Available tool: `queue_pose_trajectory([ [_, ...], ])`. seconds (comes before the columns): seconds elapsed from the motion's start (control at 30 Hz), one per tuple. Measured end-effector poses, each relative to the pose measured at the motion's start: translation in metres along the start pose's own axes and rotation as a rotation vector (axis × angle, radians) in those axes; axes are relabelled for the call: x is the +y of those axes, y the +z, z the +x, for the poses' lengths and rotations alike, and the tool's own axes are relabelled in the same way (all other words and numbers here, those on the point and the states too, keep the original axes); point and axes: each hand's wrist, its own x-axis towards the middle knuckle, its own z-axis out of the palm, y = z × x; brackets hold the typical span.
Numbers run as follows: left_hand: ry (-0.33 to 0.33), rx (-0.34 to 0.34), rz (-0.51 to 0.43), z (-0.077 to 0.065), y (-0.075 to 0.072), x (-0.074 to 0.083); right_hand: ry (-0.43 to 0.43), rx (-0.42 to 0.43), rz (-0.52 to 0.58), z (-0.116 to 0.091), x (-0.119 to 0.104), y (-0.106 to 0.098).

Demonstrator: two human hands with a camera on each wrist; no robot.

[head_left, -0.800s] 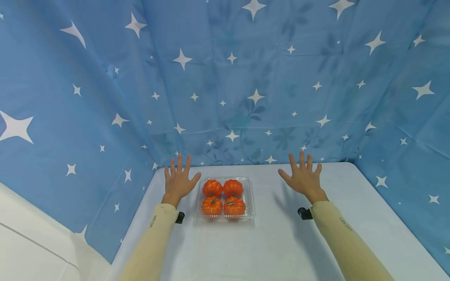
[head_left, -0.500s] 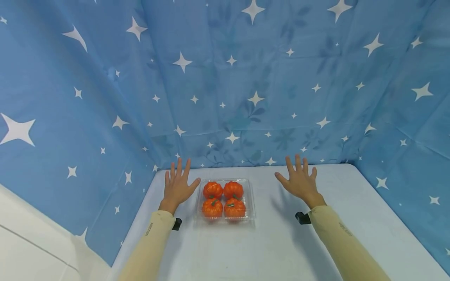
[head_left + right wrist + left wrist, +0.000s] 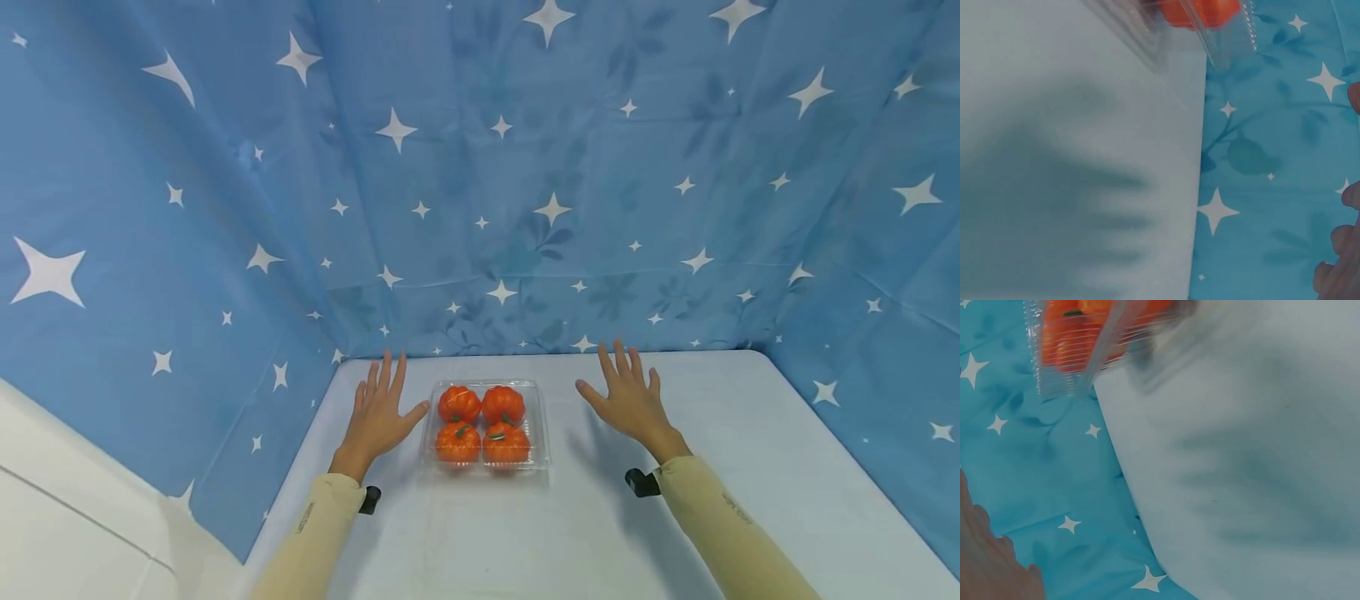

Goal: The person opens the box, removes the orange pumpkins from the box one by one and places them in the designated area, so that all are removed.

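A clear plastic box (image 3: 538, 421) sits on the white table, with several small orange pumpkins (image 3: 506, 444) with green stems inside. To the left of the box my left hand (image 3: 378, 421) hovers with its fingers spread, the thumb pointing toward the box's left side. My right hand (image 3: 628, 404) is held out over the table on the other side, fingers spread and farther from the box. Neither hand holds anything. At the lower left of the left wrist view the left hand (image 3: 991, 562) shows in part; the right hand (image 3: 1342, 262) edges into the right wrist view.
The white table (image 3: 480, 542) has a blue star-patterned curtain (image 3: 480, 167) behind it and along both sides. A black wrist mount (image 3: 370, 500) is on the left wrist and another black mount (image 3: 642, 482) on the right. Shadows of the hands fall on the tabletop.
Both hands have drawn back a little toward the person. The right hand has also shifted left, nearer the box. The box has stayed in place, and the head view has moved slightly.
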Motion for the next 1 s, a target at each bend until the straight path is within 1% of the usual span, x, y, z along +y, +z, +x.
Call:
queue_pose_trajectory([
  [0.1,0.000,-0.012,-0.042,-0.007,0.005,-0.001,0.008,-0.023,0.070,-0.003,0.000,0.011],
  [0.2,-0.015,-0.017,-0.090,-0.015,0.013,-0.005,-0.002,-0.048,0.134,-0.007,0.000,0.022],
  [0.3,-0.031,-0.025,-0.149,-0.022,0.023,-0.007,-0.018,-0.077,0.193,-0.012,-0.003,0.031],
  [0.4,-0.038,-0.044,-0.223,-0.028,0.034,-0.008,-0.019,-0.126,0.280,-0.017,-0.007,0.036],
  [0.57,-0.093,-0.093,-0.365,-0.038,0.055,-0.007,-0.018,-0.216,0.432,-0.028,-0.016,0.046],
  [0.67,-0.134,-0.108,-0.438,-0.045,0.063,-0.004,-0.018,-0.254,0.481,-0.034,-0.021,0.055],
  [0.83,-0.149,-0.095,-0.509,-0.052,0.076,0.001,-0.005,-0.279,0.530,-0.044,-0.029,0.067],
  [1.0,-0.167,-0.058,-0.613,-0.061,0.088,0.006,0.012,-0.291,0.605,-0.057,-0.037,0.082],
])
